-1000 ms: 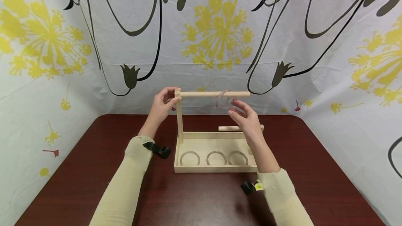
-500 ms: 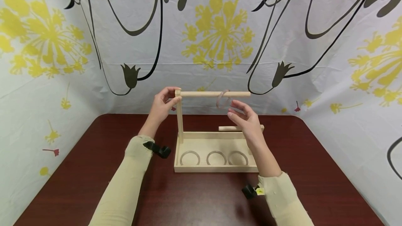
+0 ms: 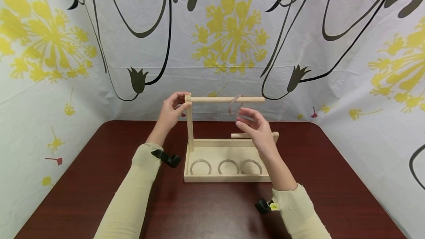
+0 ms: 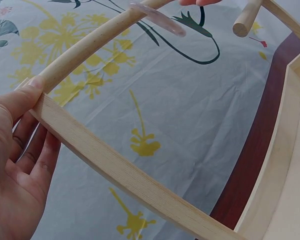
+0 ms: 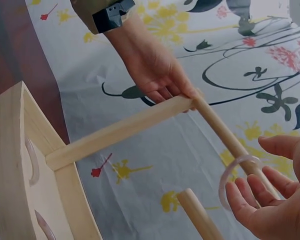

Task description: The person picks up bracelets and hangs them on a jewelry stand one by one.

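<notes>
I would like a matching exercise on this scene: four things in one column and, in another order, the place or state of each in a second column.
Things:
1. left hand
2. right hand
3. pale bangle
4. three rings

Places or states:
a. lie flat in the wooden tray
b. hangs on the upper dowel
c. grips the top corner of the upright post
d. open, just below the hanging bangle

Pairs: 1-c, 2-d, 3-b, 4-a
</notes>
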Tool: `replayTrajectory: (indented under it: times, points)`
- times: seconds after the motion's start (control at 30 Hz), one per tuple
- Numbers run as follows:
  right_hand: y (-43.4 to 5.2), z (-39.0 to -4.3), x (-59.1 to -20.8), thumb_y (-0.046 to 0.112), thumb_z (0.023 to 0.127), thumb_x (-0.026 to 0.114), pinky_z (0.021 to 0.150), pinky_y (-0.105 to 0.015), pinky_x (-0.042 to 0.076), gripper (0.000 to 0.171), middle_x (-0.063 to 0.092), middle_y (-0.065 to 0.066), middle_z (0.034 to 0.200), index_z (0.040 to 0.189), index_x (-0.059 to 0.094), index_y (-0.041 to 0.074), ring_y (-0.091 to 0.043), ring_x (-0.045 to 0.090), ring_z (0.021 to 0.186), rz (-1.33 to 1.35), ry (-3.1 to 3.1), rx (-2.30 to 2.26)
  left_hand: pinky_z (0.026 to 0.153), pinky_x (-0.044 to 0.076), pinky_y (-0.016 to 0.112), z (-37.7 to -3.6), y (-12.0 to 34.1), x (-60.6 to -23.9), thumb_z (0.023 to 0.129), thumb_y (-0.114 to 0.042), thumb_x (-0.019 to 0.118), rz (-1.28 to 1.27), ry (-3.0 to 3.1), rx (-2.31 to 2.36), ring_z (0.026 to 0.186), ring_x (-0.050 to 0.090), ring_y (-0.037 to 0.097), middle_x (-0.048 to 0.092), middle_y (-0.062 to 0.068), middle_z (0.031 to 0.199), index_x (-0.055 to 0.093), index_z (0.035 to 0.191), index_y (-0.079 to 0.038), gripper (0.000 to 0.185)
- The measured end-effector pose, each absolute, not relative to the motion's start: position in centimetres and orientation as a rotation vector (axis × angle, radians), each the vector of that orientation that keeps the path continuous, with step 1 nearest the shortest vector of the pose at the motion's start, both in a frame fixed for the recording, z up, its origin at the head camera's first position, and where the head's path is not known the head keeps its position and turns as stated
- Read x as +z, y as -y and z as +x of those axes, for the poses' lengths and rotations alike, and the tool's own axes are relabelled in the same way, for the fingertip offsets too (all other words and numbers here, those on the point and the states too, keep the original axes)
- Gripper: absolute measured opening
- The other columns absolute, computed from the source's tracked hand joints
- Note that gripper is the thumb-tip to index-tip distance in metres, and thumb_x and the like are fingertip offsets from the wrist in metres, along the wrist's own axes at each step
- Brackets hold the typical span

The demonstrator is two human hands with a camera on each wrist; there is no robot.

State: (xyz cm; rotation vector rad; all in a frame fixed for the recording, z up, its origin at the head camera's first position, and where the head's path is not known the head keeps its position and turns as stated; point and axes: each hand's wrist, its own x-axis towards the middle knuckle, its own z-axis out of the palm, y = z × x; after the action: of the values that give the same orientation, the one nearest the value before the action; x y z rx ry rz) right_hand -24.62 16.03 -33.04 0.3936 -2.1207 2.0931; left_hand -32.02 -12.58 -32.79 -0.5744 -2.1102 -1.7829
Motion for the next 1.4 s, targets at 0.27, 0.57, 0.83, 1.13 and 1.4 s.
replayTrajectory:
  times: [0.27, 0.57, 0.83, 1.13, 1.4]
  points:
    - [-15.2, -24.2, -33.3, 0.003, 0.093, 0.066, 0.094, -0.020, 0.054, 0.049, 0.057, -0.005, 0.133, 0.140, 0.050, 0.005, -0.019, 0.061, 0.124, 0.437, 2.155, 2.070, 0.058, 0.051, 0.021, -32.1, 12.6, -32.8, 0.096, -0.011, 0.066, -0.573, 2.114, -1.786, 0.084, 0.061, 0.004, 0.060, -0.006, 0.100, 0.061, 0.127, 0.000, 0.033]
    - [-14.3, -23.9, -33.5, 0.003, 0.093, 0.067, 0.093, -0.022, 0.054, 0.049, 0.057, -0.004, 0.131, 0.140, 0.051, 0.004, -0.015, 0.063, 0.119, 0.472, 2.185, 2.079, 0.058, 0.051, 0.021, -32.1, 12.6, -32.9, 0.096, -0.009, 0.066, -0.575, 2.101, -1.795, 0.085, 0.061, 0.004, 0.061, -0.005, 0.100, 0.061, 0.126, 0.001, 0.032]
    - [-13.3, -23.8, -33.9, 0.001, 0.092, 0.066, 0.094, -0.023, 0.055, 0.047, 0.056, -0.011, 0.135, 0.137, 0.052, -0.002, -0.020, 0.062, 0.120, 0.565, 2.191, 2.081, 0.058, 0.051, 0.021, -32.2, 12.6, -33.0, 0.096, -0.009, 0.066, -0.572, 2.099, -1.781, 0.083, 0.061, 0.003, 0.061, -0.007, 0.099, 0.061, 0.126, 0.002, 0.032]
    - [-12.5, -23.7, -34.6, 0.001, 0.093, 0.066, 0.095, -0.022, 0.054, 0.045, 0.055, -0.016, 0.138, 0.136, 0.052, -0.001, -0.035, 0.056, 0.127, 0.650, 2.230, 2.085, 0.057, 0.051, 0.021, -32.2, 12.6, -32.9, 0.096, -0.010, 0.067, -0.571, 2.103, -1.792, 0.083, 0.061, 0.004, 0.061, -0.008, 0.098, 0.061, 0.126, 0.002, 0.033]
    - [-11.8, -23.7, -35.2, 0.001, 0.092, 0.067, 0.092, -0.024, 0.055, 0.044, 0.057, -0.019, 0.135, 0.134, 0.054, -0.003, -0.040, 0.056, 0.126, 0.733, 2.252, 2.075, 0.057, 0.051, 0.021, -32.1, 12.6, -32.8, 0.095, -0.010, 0.067, -0.563, 2.110, -1.791, 0.081, 0.061, 0.004, 0.061, -0.008, 0.099, 0.061, 0.126, 0.001, 0.033]
